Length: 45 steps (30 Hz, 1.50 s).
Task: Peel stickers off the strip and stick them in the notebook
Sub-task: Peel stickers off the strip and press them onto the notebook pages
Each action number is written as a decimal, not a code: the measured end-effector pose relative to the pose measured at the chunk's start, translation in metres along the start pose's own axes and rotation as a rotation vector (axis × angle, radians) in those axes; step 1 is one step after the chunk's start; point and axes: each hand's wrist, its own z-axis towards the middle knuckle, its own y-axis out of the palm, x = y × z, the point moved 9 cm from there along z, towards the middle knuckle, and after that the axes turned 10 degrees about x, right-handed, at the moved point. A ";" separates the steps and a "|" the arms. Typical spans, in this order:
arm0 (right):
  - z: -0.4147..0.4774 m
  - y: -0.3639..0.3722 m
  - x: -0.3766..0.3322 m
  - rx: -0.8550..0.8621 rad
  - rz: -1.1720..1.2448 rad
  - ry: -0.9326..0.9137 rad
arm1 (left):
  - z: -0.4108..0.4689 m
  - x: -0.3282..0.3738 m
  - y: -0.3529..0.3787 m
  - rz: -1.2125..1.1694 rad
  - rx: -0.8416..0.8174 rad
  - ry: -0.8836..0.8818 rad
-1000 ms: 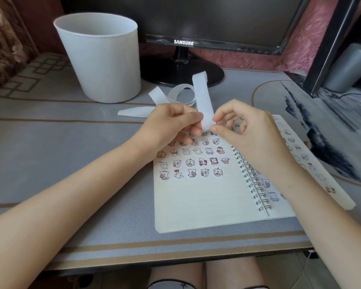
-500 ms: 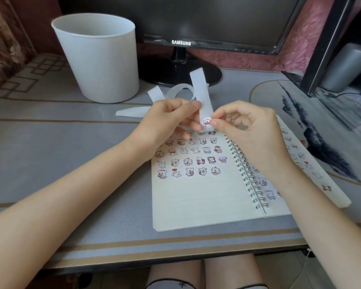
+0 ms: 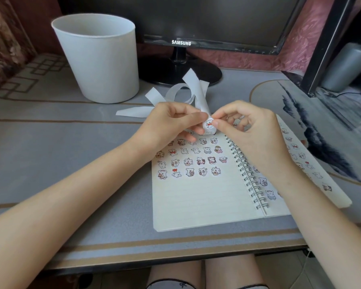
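Observation:
An open spiral notebook (image 3: 200, 203) lies on the desk, its left page carrying several rows of small cartoon stickers over the upper half. Above its top edge my left hand (image 3: 171, 122) pinches a long white backing strip (image 3: 196, 88) that curls up and back toward the monitor. A small bear sticker (image 3: 209, 124) with a red scarf sits at the strip's lower end. My right hand (image 3: 250, 126) has thumb and forefinger closed on that sticker's right edge. Whether the sticker is partly lifted from the strip I cannot tell.
A tall white bin (image 3: 98, 57) stands at the back left. A black monitor (image 3: 196, 21) on a round base is behind the strip. A dark frame and grey cylinder (image 3: 346, 65) stand at the far right. The desk's front edge (image 3: 175, 255) is close to my knees.
The strip's lower end has turned so the bear sticker now faces me. My right thumb and forefinger have moved onto the sticker's edge. Both hands stayed above the notebook's top.

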 end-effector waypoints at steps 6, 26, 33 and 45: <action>-0.001 -0.001 -0.004 0.019 -0.045 -0.070 | 0.000 -0.002 0.000 -0.037 0.009 -0.029; -0.006 0.003 -0.015 -0.032 -0.256 -0.209 | -0.001 -0.006 -0.004 -0.033 0.041 -0.093; -0.012 -0.004 -0.008 -0.110 0.022 0.090 | 0.000 -0.009 -0.006 0.035 0.057 -0.113; -0.041 -0.014 0.024 -0.256 -0.003 0.419 | -0.001 -0.013 -0.005 0.075 0.059 -0.148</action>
